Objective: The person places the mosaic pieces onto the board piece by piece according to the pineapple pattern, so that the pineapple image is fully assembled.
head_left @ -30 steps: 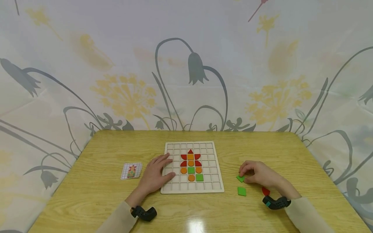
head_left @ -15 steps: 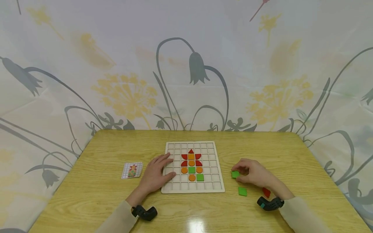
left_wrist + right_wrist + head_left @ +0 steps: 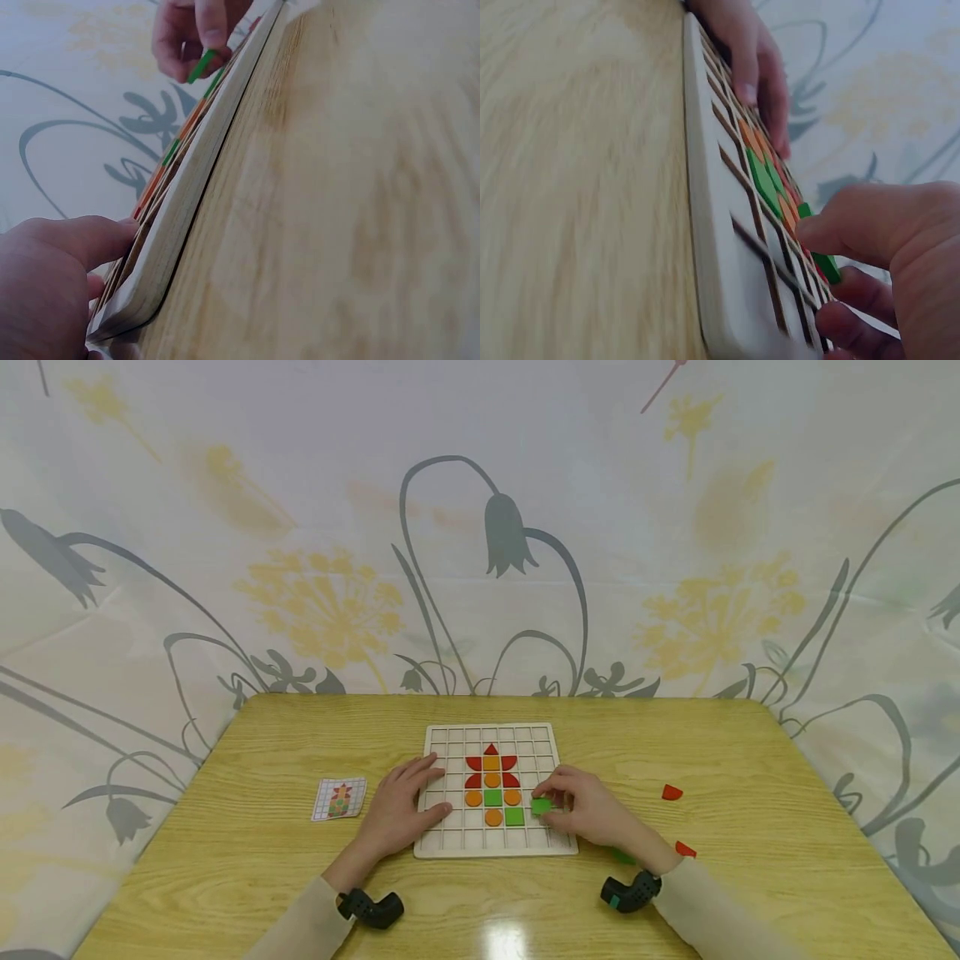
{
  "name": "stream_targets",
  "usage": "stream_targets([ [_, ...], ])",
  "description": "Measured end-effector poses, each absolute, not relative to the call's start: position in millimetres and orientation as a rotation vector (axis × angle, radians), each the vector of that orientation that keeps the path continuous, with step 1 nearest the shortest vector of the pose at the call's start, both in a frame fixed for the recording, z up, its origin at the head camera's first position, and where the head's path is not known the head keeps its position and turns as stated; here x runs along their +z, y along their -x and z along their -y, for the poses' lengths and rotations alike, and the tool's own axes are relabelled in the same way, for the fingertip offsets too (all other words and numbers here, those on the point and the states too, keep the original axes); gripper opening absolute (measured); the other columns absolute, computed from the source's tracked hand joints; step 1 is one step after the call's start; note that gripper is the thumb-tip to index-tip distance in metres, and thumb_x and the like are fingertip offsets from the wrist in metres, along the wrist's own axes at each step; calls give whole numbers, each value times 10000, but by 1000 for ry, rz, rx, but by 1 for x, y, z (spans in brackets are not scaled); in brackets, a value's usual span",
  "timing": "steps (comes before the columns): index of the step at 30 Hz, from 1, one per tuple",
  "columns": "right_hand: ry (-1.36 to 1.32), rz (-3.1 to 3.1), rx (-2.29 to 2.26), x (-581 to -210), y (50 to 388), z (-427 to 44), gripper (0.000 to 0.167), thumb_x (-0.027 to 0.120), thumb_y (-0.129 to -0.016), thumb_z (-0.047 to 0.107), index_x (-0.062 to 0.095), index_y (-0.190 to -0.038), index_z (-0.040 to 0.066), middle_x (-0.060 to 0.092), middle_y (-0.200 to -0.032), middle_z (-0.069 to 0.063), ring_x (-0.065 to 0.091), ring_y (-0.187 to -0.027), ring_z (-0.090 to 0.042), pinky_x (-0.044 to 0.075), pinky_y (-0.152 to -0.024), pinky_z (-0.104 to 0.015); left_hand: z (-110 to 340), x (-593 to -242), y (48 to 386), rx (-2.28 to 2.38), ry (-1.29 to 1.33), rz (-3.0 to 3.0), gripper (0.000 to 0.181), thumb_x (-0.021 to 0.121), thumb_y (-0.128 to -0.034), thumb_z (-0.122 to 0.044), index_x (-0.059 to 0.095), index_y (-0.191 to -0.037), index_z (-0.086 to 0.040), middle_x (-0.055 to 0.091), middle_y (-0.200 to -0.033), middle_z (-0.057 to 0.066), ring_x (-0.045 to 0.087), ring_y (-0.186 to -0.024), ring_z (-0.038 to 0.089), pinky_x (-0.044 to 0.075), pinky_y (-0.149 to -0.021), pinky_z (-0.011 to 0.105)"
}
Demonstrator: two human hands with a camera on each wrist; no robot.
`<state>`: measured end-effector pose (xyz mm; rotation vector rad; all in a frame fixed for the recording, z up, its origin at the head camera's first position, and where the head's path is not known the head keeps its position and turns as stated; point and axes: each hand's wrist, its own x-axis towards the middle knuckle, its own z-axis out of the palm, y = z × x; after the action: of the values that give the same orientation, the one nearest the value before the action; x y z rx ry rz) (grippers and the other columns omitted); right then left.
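A white grid board (image 3: 551, 747) lies mid-table with red, orange and green pieces set in its cells. My left hand (image 3: 400, 807) rests on the board's left edge, its thumb and fingers spread over the rim. Between thumb and fingers, my right hand (image 3: 588, 810) pinches a green square tile (image 3: 541, 806) over the board's right part. In the left wrist view that green tile (image 3: 201, 66) appears tilted and raised off the board. Two green squares sit in the grid; one is the lower green square (image 3: 514, 817), left of the held tile.
A small pattern card (image 3: 339, 799) lies left of the board. Right of the board are two loose red pieces, an upper red piece (image 3: 672, 792) and a lower red piece (image 3: 685, 849). Another green tile (image 3: 622, 856) is partly hidden under my right wrist.
My right hand has lifted the green square tile from the table and carried it left over the board. The left hand has stayed in place. Red pieces at the right are now uncovered.
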<state>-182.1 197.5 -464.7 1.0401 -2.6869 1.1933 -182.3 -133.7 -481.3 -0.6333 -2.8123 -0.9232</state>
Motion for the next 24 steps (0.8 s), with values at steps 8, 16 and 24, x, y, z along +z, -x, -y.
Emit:
stream_targets([
  [8,-1042,2686,1195,-457,180,-153,190,791,-835,106,740,-1017,123,597,-922,54,551,-787,-119,495,-669,-253,134,-481,182,-919,635,2810,543,711,-879,-380,632,-1338,-101,438,-1536,55,356,-1413,331,262,-1135,566],
  [16,-1096,2670,1206,-461,177,-121,147,792,-843,96,736,-977,111,578,-897,39,539,-738,-78,493,-639,-216,134,-481,182,-912,641,2803,533,712,-887,-382,635,-1333,-100,442,-1533,62,357,-1412,336,272,-1124,582],
  [24,-1083,2730,1119,-464,175,-109,109,786,-847,103,743,-942,134,584,-919,52,502,-744,-69,465,-641,-222,135,-482,183,-917,646,2795,527,713,-889,-380,637,-1329,-101,442,-1533,53,359,-1412,330,272,-1125,579],
])
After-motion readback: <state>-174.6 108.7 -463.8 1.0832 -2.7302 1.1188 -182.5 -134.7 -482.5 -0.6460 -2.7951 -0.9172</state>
